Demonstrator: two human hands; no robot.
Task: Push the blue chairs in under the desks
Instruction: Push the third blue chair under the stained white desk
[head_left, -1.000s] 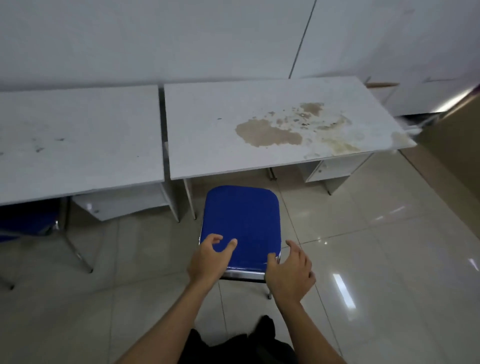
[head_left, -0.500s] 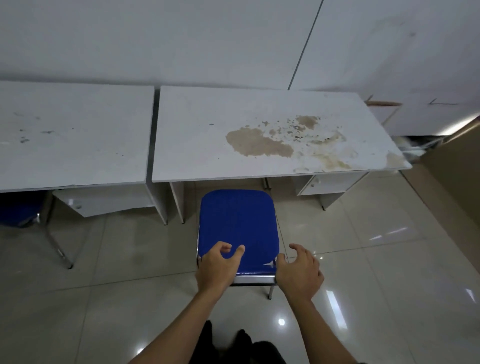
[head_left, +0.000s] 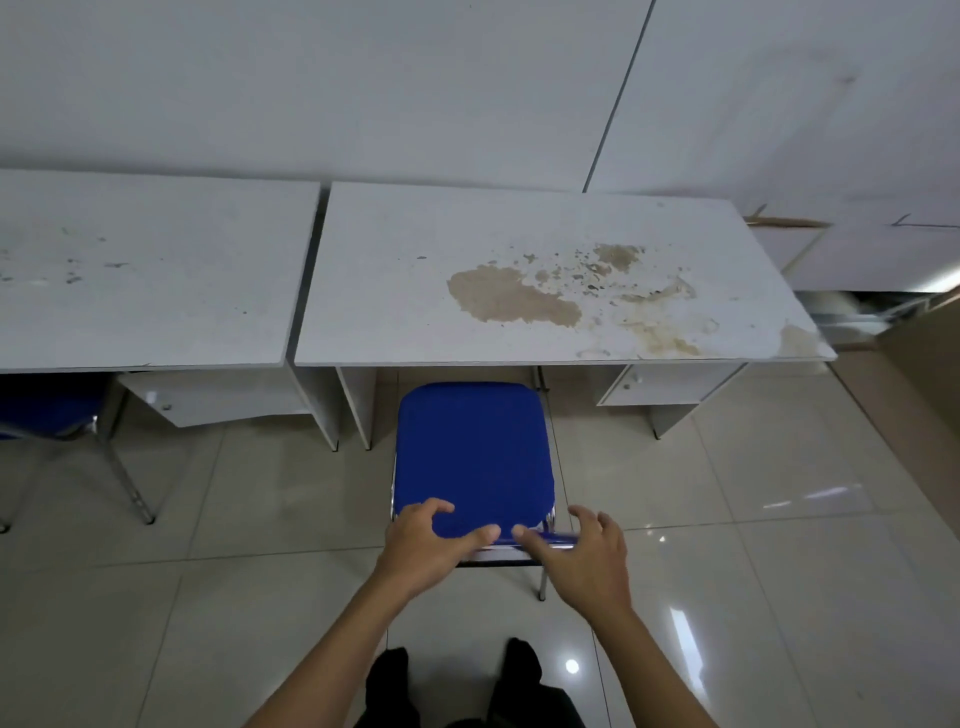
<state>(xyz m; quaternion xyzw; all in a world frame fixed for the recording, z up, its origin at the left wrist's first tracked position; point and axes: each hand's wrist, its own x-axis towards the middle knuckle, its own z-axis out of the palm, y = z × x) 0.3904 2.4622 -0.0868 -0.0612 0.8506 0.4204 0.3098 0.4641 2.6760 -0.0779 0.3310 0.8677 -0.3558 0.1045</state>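
Observation:
A blue padded chair (head_left: 470, 452) with chrome legs stands in front of the stained white desk (head_left: 519, 280), its far edge just at the desk's front edge. My left hand (head_left: 431, 540) rests on the seat's near left corner, fingers spread over the blue pad. My right hand (head_left: 584, 551) is at the near right corner, its thumb touching the chrome rim, its fingers apart. A second blue chair (head_left: 47, 410) sits partly under the left desk (head_left: 145, 280), mostly hidden by the desktop.
Both desks stand against a white wall. Drawer units (head_left: 660, 384) hang under each desk beside the knee gap. A brown panel (head_left: 914, 374) runs along the right. The floor is glossy beige tile; my dark trousers show at the bottom.
The chair has slid forward towards the stained desk, with both hands following it. My right thumb has moved in onto the seat's near edge, closer to my left hand.

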